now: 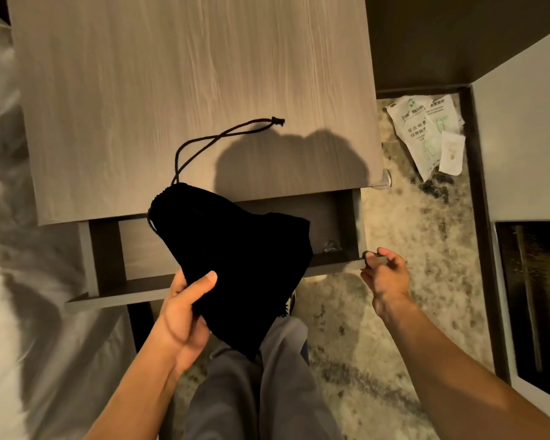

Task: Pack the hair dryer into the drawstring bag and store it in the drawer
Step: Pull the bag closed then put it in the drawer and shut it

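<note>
A bulging black drawstring bag (pixel 238 258) hangs over the pulled-out drawer (pixel 134 290) of the wooden nightstand (pixel 188 90). My left hand (pixel 185 312) grips the bag's lower left side. The bag's cord (pixel 210 141) trails up across the nightstand top, ending in a knot. The hair dryer is hidden; only the bag's bulky shape shows. My right hand (pixel 385 274) pinches the front right corner of the drawer. The drawer's inside is dark and mostly covered by the bag.
Plastic-wrapped packets (pixel 426 131) lie on the speckled carpet (pixel 410 249) to the right of the nightstand. White bedding (pixel 0 217) runs along the left. A pale cabinet (pixel 527 138) and a dark framed panel (pixel 534 296) stand at the right. My grey trouser legs (pixel 267 376) are below.
</note>
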